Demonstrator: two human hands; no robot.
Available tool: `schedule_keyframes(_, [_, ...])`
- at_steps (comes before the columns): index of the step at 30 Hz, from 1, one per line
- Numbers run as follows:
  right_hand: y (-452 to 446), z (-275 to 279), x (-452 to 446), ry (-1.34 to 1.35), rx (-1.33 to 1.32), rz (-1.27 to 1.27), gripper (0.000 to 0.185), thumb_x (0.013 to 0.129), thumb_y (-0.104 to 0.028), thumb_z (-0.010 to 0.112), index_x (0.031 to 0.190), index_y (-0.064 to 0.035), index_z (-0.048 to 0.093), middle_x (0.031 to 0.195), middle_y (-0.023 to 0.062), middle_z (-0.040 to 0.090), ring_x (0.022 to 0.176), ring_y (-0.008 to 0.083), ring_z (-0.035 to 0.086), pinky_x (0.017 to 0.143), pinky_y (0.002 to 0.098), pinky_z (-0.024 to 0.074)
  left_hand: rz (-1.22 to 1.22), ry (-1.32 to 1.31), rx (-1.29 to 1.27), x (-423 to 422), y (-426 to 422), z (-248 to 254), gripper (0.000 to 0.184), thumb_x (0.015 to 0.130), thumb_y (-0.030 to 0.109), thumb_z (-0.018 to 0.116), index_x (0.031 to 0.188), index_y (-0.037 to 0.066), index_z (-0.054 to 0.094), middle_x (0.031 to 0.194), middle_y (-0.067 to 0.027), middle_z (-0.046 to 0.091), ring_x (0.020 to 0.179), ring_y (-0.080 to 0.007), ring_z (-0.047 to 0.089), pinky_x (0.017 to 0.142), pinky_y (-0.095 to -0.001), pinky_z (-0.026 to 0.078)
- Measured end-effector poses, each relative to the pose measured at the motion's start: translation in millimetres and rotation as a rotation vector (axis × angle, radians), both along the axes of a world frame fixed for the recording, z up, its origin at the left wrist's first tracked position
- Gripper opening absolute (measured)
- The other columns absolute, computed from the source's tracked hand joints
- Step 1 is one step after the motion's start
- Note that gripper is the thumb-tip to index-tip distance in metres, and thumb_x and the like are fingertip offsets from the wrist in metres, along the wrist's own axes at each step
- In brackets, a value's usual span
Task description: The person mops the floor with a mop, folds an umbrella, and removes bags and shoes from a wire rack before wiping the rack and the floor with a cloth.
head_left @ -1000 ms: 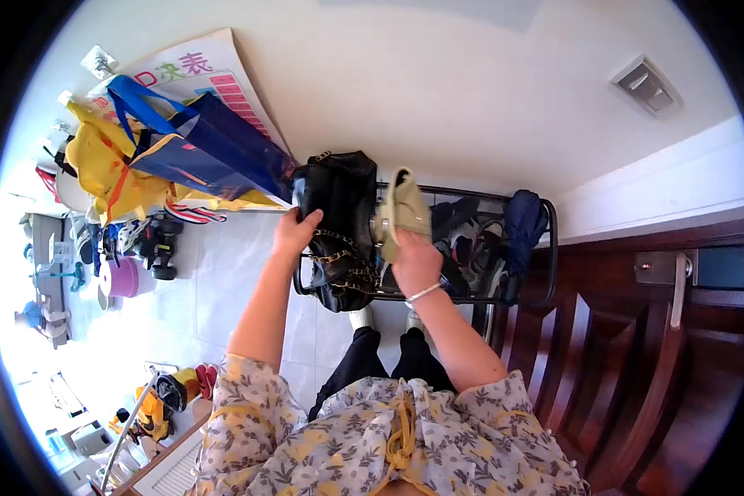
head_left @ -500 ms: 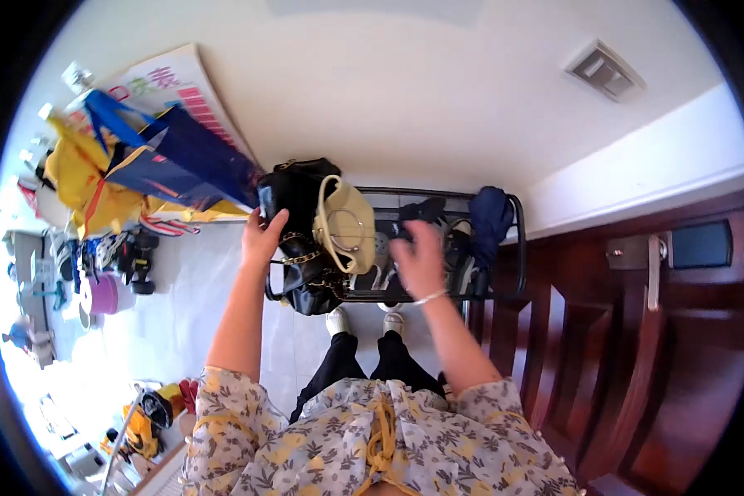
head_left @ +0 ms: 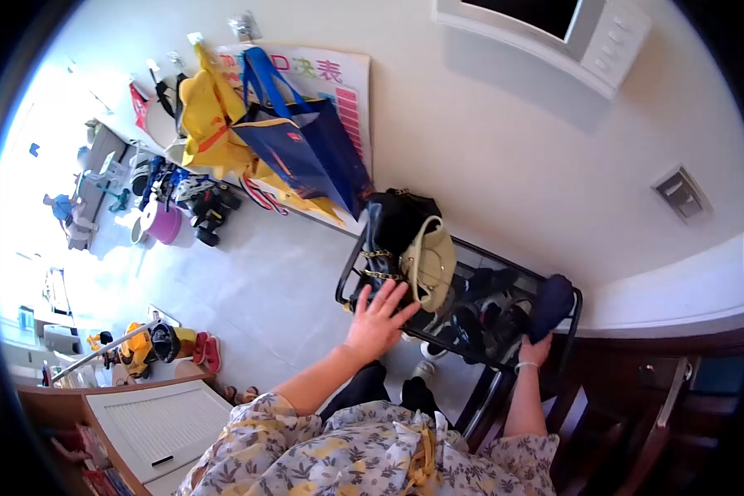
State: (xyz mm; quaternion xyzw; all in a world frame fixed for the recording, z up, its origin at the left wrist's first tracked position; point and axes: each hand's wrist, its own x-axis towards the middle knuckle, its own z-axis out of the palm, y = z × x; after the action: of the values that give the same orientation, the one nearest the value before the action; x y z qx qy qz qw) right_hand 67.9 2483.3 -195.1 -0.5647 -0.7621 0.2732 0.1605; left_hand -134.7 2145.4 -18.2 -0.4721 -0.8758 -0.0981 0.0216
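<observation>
One black bag (head_left: 391,221) and a cream bag (head_left: 432,269) sit at the left end of the black rack (head_left: 481,250) in the head view. In front of them, contact unclear, the left hand (head_left: 376,324) spreads its fingers. At the rack's right end, the right hand (head_left: 535,350) meets the lower end of a navy bundle (head_left: 552,304); whether it grips, I cannot tell. A nudge could topple the bags; a snagged bundle might drag shoes (head_left: 469,328) along.

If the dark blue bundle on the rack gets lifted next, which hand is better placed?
Probably the right: your right hand is at the near end of the dark blue bundle, while your left hand is spread beside the cream bag, nearer the rack's other end.
</observation>
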Motion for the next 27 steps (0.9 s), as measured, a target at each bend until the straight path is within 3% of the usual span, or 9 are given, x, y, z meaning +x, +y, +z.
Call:
schedule_keyframes(2, [3.1,-31.4,-3.3,0.247,0.036,0.046,0.065,0.066,-0.006,0.070,0.124,0.0052,0.043,0.118,0.0245,0.053,0.112,0.0367,0.050,0.096,0.0397,0.0371,0.041,-0.020,0.020,-1.0,-3.5,-4.4,0.061,0.066,0.017,0.068,0.125,0.022,0.051,0.140,-0.0072,0.035,0.133,-0.0252,0.026,0.105,-0.0526,0.020])
schedule_keyframes(5, [-26.3,-6.2,-33.0,0.213,-0.061,-0.041,0.066,0.069,-0.013,0.069,0.126,0.0051,0.041,0.121,0.0254,0.051,0.114,0.0386,0.048,0.098,0.0398,0.0361,0.059,-0.051,0.043,-4.6,-8.5,-7.4,0.059,0.067,0.015,0.067,0.123,0.021,0.052,0.139,-0.0070,0.036,0.133,-0.0244,0.027,0.104,-0.0517,0.020])
schedule_keyframes(8, [-64.1,14.6,-64.8,0.230,0.015,-0.015,0.066,0.071,-0.015,0.069,0.126,0.0072,0.040,0.120,0.0269,0.051,0.112,0.0384,0.049,0.097,0.0393,0.0369,0.032,-0.072,0.031,-8.6,-12.9,-9.5,0.057,0.069,0.014,0.067,0.124,0.021,0.052,0.140,-0.0089,0.035,0.133,-0.0269,0.027,0.107,-0.0515,0.016])
schedule_keyframes(10, [-78.3,-3.5,-79.5,0.293,-0.013,0.028,0.065,0.071,-0.013,0.069,0.126,0.0069,0.040,0.118,0.0276,0.051,0.111,0.0392,0.049,0.097,0.0394,0.0373,0.015,-0.073,0.030,-12.0,-14.5,-9.8,0.055,0.071,0.013,0.066,0.124,0.020,0.052,0.140,-0.0092,0.035,0.133,-0.0272,0.027,0.106,-0.0519,0.017])
schedule_keyframes(17, [-137.6,18.6,-128.5,0.223,-0.003,0.197,0.065,0.068,-0.011,0.069,0.125,0.0061,0.041,0.113,0.0271,0.053,0.109,0.0423,0.047,0.097,0.0442,0.0351,-0.088,-0.126,0.076,-27.1,-23.4,-11.9,0.053,0.072,0.010,0.063,0.123,0.019,0.053,0.140,-0.0095,0.036,0.132,-0.0285,0.028,0.106,-0.0527,0.017])
schedule_keyframes(19, [-146.7,7.4,-137.3,0.184,0.161,0.338,0.070,0.068,-0.010,0.069,0.128,0.0041,0.038,0.112,0.0269,0.052,0.106,0.0426,0.047,0.095,0.0448,0.0351,-0.118,-0.112,0.089,-32.1,-25.4,-16.6,0.052,0.072,0.010,0.062,0.122,0.018,0.054,0.139,-0.0101,0.037,0.131,-0.0290,0.029,0.106,-0.0530,0.017])
schedule_keyframes(21, [-159.5,19.7,-146.5,0.052,0.031,0.301,0.075,0.069,-0.014,0.071,0.132,0.0016,0.035,0.116,0.0255,0.050,0.111,0.0416,0.045,0.098,0.0424,0.0344,-0.154,-0.106,0.076,-36.2,-25.8,-16.3,0.051,0.071,0.012,0.064,0.120,0.018,0.056,0.138,-0.0114,0.037,0.130,-0.0308,0.030,0.106,-0.0529,0.016])
schedule_keyframes(23, [-167.3,32.2,-143.9,0.055,0.051,0.298,0.079,0.070,-0.017,0.071,0.134,0.0013,0.030,0.119,0.0257,0.045,0.108,0.0398,0.044,0.096,0.0434,0.0351,-0.215,-0.156,0.121,-40.3,-27.8,-12.8,0.050,0.070,0.014,0.066,0.119,0.018,0.057,0.138,-0.0117,0.038,0.130,-0.0317,0.030,0.105,-0.0529,0.018])
schedule_keyframes(27, [-198.7,68.0,-76.6,0.251,0.248,0.342,0.059,0.075,-0.017,0.068,0.125,0.0001,0.042,0.115,0.0206,0.047,0.105,0.0361,0.048,0.090,0.0418,0.0401,-0.342,-0.142,0.326,-45.0,-59.3,5.3,0.046,0.069,0.009,0.068,0.115,0.008,0.057,0.130,-0.0174,0.044,0.120,-0.0372,0.041,0.098,-0.0512,0.031])
